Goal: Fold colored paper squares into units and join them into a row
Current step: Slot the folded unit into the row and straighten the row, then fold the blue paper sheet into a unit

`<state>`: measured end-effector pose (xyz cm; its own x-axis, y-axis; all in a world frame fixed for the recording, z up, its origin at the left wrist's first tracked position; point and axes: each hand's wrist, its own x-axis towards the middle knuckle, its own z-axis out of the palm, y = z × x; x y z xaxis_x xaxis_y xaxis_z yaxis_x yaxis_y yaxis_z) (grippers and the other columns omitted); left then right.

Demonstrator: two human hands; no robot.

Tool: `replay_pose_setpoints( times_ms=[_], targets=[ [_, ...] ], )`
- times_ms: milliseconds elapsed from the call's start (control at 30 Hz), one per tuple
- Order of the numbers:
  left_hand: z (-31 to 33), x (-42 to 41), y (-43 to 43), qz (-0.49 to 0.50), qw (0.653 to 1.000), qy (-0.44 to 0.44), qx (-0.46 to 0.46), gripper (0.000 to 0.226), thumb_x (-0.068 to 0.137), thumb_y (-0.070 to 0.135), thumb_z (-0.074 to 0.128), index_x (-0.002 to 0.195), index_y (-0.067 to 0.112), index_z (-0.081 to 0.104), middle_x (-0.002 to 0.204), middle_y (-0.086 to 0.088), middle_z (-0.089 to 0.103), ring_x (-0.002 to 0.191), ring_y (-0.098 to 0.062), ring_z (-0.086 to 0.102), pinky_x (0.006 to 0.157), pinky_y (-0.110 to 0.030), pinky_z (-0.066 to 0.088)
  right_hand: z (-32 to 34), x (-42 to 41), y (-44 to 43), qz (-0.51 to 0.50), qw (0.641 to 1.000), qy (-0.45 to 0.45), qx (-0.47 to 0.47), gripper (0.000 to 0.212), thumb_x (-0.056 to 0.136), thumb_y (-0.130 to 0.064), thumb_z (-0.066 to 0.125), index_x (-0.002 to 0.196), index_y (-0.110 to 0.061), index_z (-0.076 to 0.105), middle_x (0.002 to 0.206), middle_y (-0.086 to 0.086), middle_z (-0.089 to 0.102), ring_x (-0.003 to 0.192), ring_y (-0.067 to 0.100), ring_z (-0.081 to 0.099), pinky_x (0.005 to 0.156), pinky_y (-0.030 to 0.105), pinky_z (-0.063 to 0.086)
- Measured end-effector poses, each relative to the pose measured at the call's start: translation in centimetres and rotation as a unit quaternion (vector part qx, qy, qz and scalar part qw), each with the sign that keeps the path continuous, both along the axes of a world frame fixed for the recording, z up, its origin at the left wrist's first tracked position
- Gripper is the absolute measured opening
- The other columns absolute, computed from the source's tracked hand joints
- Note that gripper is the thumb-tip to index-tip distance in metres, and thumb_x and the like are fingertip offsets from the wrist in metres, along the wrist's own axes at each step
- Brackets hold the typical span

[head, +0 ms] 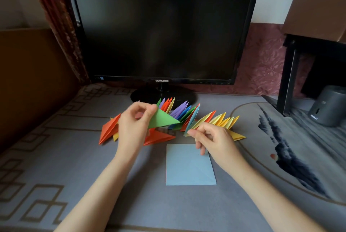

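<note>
My left hand (134,125) pinches a crisp green triangular unit (162,119); my right hand (209,138) pinches the spiky paper row (215,119) by its pale blue end, near a flat blue square (189,170).

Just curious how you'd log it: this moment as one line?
left hand: pinches green unit | right hand: pinches row end | blue square: flat on table

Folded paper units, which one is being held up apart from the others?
The green unit, pinched in the left hand with its tip toward the joined row; the loose orange units lie on the table.
</note>
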<state>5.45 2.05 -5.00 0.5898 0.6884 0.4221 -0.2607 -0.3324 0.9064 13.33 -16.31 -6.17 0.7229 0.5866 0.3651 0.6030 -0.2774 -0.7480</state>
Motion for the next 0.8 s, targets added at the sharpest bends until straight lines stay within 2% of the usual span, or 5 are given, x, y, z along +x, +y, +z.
replay_pose_setpoints(
  times_ms=[200,267,400,633,800],
  targets=[
    [0.3,-1.1,5.0,0.153,0.983,-0.053,-0.084,0.017,0.088,0.037,0.064,0.083,0.020,0.065,0.076,0.006,0.061,0.072,-0.011,0.056,0.061,-0.025,0.050,-0.2,-0.2,0.3,0.014,1.000,0.015,-0.002,0.039,0.085,-0.056,0.042,0.064,-0.025,0.052,0.060,-0.005,0.059,0.051,0.013,0.057,0.062,0.040,0.052],
    [0.1,-1.6,5.9,0.209,0.975,-0.009,-0.079,0.020,0.091,0.035,0.060,0.090,0.015,0.063,0.080,0.003,0.061,0.075,-0.015,0.061,0.060,-0.019,0.046,-0.3,-0.2,0.2,0.012,1.000,0.010,-0.014,0.039,0.086,-0.057,0.040,0.064,-0.027,0.051,0.061,-0.005,0.059,0.051,0.011,0.056,0.060,0.039,0.051],
    [-0.5,-2.1,6.4,0.318,0.935,0.158,0.003,0.028,0.092,0.038,0.055,0.101,0.013,0.065,0.098,-0.006,0.066,0.099,-0.030,0.060,0.075,-0.032,0.039,-0.1,-0.2,0.1,0.006,1.000,0.002,-0.011,0.039,0.084,-0.059,0.036,0.065,-0.028,0.052,0.063,-0.005,0.060,0.052,0.011,0.057,0.060,0.035,0.052],
    [-2.4,-1.6,7.3,0.260,0.911,0.287,0.141,0.027,0.086,0.036,0.064,0.095,0.011,0.072,0.094,-0.017,0.070,0.100,-0.039,0.053,0.079,-0.038,0.044,-0.4,0.1,0.0,0.001,1.000,-0.009,-0.030,0.032,0.093,-0.044,0.043,0.067,-0.028,0.053,0.064,-0.005,0.061,0.053,0.009,0.056,0.061,0.038,0.055],
    [-2.8,-1.6,7.1,0.207,0.915,0.309,0.158,0.021,0.078,0.037,0.074,0.087,0.018,0.073,0.092,-0.007,0.071,0.098,-0.035,0.052,0.080,-0.038,0.044,-0.5,0.2,0.1,0.005,0.998,-0.020,-0.059,0.030,0.092,-0.044,0.046,0.070,-0.026,0.056,0.070,-0.007,0.061,0.063,0.010,0.058,0.066,0.040,0.054]
  ],
)
